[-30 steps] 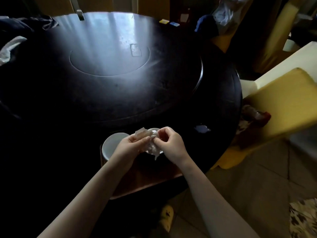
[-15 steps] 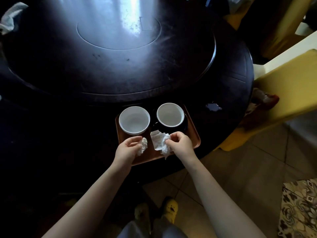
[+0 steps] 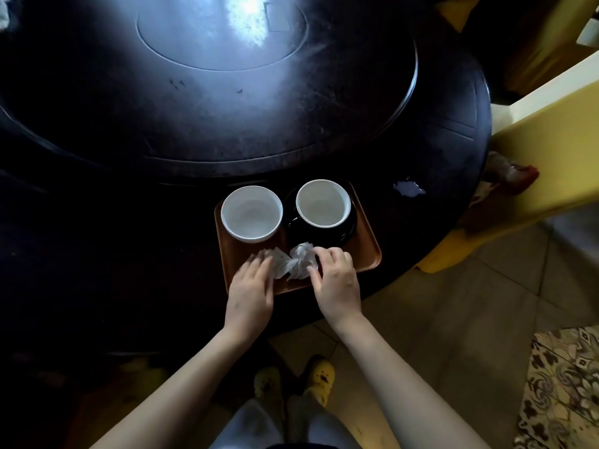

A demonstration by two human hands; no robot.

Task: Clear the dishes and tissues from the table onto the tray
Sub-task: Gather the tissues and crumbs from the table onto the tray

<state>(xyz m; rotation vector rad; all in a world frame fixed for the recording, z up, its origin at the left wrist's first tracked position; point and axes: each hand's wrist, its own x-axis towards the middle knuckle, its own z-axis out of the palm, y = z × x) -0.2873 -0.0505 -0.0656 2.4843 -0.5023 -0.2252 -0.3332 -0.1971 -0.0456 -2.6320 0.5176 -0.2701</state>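
Observation:
A brown tray (image 3: pixel 368 254) lies at the near edge of the dark round table (image 3: pixel 437 150). On it stand a white bowl (image 3: pixel 251 213) at the left and a second white bowl (image 3: pixel 323 204) sitting in a black dish (image 3: pixel 348 233) at the right. Crumpled white tissues (image 3: pixel 298 262) lie on the tray in front of the bowls. My left hand (image 3: pixel 251 291) is flat, its straight fingers touching the left tissue. My right hand (image 3: pixel 338 280) has curled fingers and pinches the right edge of the tissue wad.
A raised turntable (image 3: pixel 207 118) fills the table's middle. A small pale patch (image 3: pixel 408 187) lies on the table to the right of the tray. A yellow chair (image 3: pixel 534 163) stands close at the right. A patterned rug (image 3: pixel 567 390) covers the floor at the lower right.
Both hands brought the tissues down from above the bowls onto the tray's front. My left hand flattened out. The view tilted down.

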